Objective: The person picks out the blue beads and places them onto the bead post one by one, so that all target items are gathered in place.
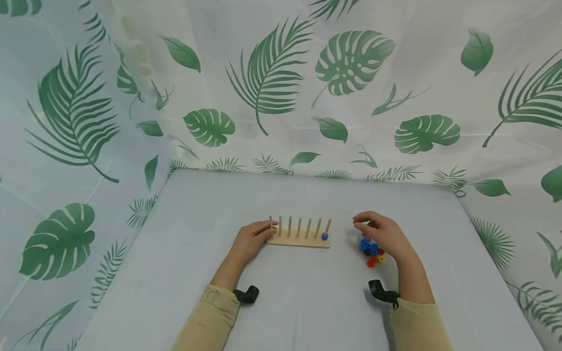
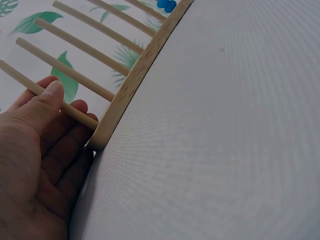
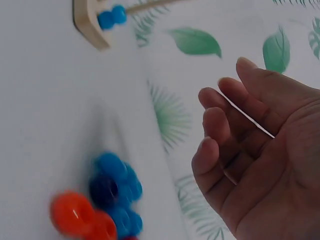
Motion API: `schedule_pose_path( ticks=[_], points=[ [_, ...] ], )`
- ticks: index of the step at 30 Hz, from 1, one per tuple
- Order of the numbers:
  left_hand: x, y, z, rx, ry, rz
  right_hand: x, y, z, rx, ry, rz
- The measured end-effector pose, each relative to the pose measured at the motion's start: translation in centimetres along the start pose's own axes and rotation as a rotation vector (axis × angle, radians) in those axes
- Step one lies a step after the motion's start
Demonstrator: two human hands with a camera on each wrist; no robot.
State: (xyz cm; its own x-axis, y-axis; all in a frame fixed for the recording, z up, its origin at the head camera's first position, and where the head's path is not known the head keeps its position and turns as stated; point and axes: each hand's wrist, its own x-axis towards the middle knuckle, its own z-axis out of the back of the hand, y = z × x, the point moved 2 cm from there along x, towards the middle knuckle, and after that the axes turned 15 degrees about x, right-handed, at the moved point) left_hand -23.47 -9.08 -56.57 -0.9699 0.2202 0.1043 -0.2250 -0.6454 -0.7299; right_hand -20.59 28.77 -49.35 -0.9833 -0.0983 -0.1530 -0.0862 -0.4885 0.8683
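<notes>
A wooden peg board with a row of several upright pegs stands on the table. My left hand holds its left end, thumb and fingers around the endmost peg in the left wrist view. Low on the rightmost peg sit blue beads, seemingly two. My right hand hovers above a small pile of beads, its fingers loosely bent and nothing between them. The pile has blue beads, orange beads, a dark blue bead, a yellow bead and red ones.
A white cloth-covered table lies under everything. Leaf-printed curtains rise behind it and at both sides. Each wrist wears a black camera mount close above the table.
</notes>
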Motion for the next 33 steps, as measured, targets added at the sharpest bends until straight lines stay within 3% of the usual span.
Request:
schedule_pose_path(
  ticks=[6,14,24,33],
  points=[
    [0.0,0.1,-0.1,0.005,0.003,-0.001,-0.2,-1.8,2.8,-0.015,0.021,-0.046],
    [0.0,0.0,0.0,0.005,0.005,-0.019,0.1,-3.4,4.2,-0.016,0.097,-0.106],
    [0.0,0.2,-0.1,0.002,0.003,-0.020,1.8,-5.2,4.2,-0.078,0.225,-0.104],
    [0.1,0.3,-0.3,0.004,-0.007,-0.026,2.4,-5.2,3.6,-0.117,0.249,-0.125]
  ],
)
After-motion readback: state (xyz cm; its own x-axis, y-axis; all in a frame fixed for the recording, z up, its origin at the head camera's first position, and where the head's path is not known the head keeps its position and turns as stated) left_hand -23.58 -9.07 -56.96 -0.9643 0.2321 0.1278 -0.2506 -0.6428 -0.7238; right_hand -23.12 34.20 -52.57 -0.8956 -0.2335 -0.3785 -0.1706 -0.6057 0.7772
